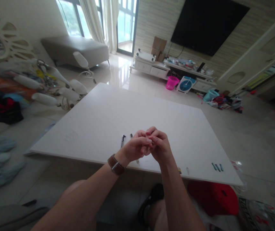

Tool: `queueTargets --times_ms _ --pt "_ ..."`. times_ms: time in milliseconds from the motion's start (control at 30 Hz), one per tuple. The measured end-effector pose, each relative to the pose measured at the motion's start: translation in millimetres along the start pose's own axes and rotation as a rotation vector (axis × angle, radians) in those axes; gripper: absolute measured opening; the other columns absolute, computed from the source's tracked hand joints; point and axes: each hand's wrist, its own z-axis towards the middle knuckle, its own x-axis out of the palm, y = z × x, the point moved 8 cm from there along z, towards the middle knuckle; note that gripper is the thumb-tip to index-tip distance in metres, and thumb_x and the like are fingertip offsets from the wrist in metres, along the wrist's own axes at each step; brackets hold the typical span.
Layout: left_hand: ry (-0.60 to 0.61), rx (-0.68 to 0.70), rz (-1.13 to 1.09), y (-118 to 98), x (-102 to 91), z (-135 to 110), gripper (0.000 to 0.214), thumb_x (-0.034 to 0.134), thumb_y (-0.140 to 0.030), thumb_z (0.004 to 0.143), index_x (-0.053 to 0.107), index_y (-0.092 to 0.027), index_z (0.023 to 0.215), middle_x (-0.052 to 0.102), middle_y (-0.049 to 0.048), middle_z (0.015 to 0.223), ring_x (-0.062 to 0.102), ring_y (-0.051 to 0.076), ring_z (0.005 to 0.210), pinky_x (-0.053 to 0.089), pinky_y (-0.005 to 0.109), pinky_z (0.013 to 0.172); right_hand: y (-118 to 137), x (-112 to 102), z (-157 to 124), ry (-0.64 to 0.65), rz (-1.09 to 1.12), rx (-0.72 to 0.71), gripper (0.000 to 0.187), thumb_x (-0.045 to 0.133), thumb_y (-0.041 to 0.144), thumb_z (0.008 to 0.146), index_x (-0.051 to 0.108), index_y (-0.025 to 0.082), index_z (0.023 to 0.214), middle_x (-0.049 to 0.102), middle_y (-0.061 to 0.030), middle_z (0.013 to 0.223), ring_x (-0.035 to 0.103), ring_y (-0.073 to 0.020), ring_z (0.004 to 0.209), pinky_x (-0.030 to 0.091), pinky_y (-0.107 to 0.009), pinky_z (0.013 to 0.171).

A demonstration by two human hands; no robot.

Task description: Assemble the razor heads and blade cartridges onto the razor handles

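My left hand (pixel 136 147), with a brown strap on its wrist, meets my right hand (pixel 161 146) above the near part of a white tabletop (pixel 137 106). The fingers of both are bent and pressed together at the tips. Anything between them is too small or too hidden to make out. Just left of my left hand lies a slim dark tool with a bent head (pixel 123 140). Another thin rod-like tool (pixel 131 135) is partly covered by that hand.
Several dark green strips (pixel 217 167) lie at the table's right corner, and faint clear pieces (pixel 70 135) at its left. Small bits (pixel 187 170) sit near the front edge. A chandelier with white shades (pixel 66 93) stands left; a red object (pixel 224 197) is below right.
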Motion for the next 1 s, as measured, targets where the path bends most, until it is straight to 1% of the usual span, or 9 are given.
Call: queueTargets --times_ms 100,233,367,533,633,767,900,933,1000 --pt "0.046 0.005 -0.125 -3 3.3 -1 0.020 0.064 -0.019 0.065 0.058 -0.013 0.047 0.032 -0.0045 0.027 0.030 0.007 0.023 0.023 0.021 0.033 2 3 -1 0.022 0.048 0.008 0.016 0.080 0.032 0.073 0.070 0.022 0.064 0.059 -0.0024 0.089 0.055 -0.0154 0.072 0.049 -0.034 0.071" --pt "0.060 -0.028 -0.198 -6 4.2 -2 0.029 0.060 -0.023 0.068 0.048 -0.016 0.042 0.022 -0.0057 0.029 0.022 0.005 0.025 0.023 0.022 0.036 8 2 -2 -0.009 0.130 -0.022 0.031 0.072 0.043 0.075 0.055 0.022 0.060 0.047 -0.0011 0.073 0.046 -0.0172 0.070 0.045 -0.033 0.070" --pt "0.054 -0.038 -0.228 -8 2.6 -2 0.040 0.059 -0.030 0.068 0.036 -0.018 0.037 0.015 -0.0052 0.030 0.020 0.006 0.028 0.021 0.023 0.037 12 2 -1 -0.024 0.209 -0.029 0.043 0.062 0.054 0.079 0.038 0.023 0.061 0.033 0.0009 0.067 0.038 -0.0173 0.063 0.041 -0.032 0.060" --pt "0.077 -0.052 -0.251 -10 2.4 -2 0.048 0.058 -0.035 0.070 0.029 -0.019 0.035 0.011 -0.0054 0.029 0.016 0.005 0.026 0.017 0.024 0.036 15 -1 -3 -0.053 0.305 -0.088 0.061 0.059 0.059 0.083 0.019 0.022 0.055 0.016 0.0043 0.055 0.021 -0.0149 0.050 0.030 -0.029 0.046" --pt "0.099 -0.062 -0.289 -11 4.4 -2 0.051 0.058 -0.037 0.070 0.027 -0.019 0.035 0.011 -0.0059 0.028 0.011 0.004 0.026 0.013 0.024 0.035 12 -8 -3 -0.085 0.377 -0.106 0.065 0.058 0.060 0.085 0.018 0.021 0.050 0.012 0.0048 0.049 0.013 -0.0137 0.047 0.024 -0.029 0.042" --pt "0.089 -0.078 -0.291 -11 5.8 -2 0.058 0.059 -0.044 0.072 0.023 -0.020 0.034 0.006 -0.0067 0.028 0.006 0.004 0.025 0.009 0.025 0.033 10 -8 -3 0.011 0.482 -0.148 0.069 0.052 0.061 0.091 0.019 0.020 0.046 0.007 0.0061 0.044 0.008 -0.0110 0.041 0.023 -0.027 0.039" --pt "0.071 -0.055 -0.253 -12 5.7 -3 0.064 0.056 -0.052 0.077 0.020 -0.021 0.034 0.002 -0.0070 0.029 0.002 0.005 0.026 0.008 0.025 0.032 3 -10 -2 0.019 0.568 -0.113 0.070 0.050 0.065 0.090 0.022 0.020 0.044 0.007 0.0073 0.041 0.008 -0.0093 0.038 0.022 -0.026 0.037" --pt "0.077 -0.054 -0.257 -12 6.4 -4 0.064 0.055 -0.053 0.078 0.020 -0.021 0.034 0.002 -0.0072 0.029 0.001 0.005 0.026 0.007 0.025 0.032 3 -8 -2 0.041 0.607 -0.108 0.069 0.049 0.065 0.091 0.023 0.020 0.045 0.008 0.0074 0.040 0.008 -0.0089 0.037 0.021 -0.025 0.037" --pt "0.091 -0.073 -0.284 -11 8.0 -5 0.064 0.057 -0.052 0.075 0.021 -0.021 0.033 0.002 -0.0075 0.028 0.000 0.004 0.025 0.006 0.024 0.032 7 1 -2 0.145 0.710 -0.111 0.069 0.046 0.064 0.093 0.021 0.020 0.045 0.008 0.0075 0.040 0.008 -0.0081 0.036 0.018 -0.025 0.037"
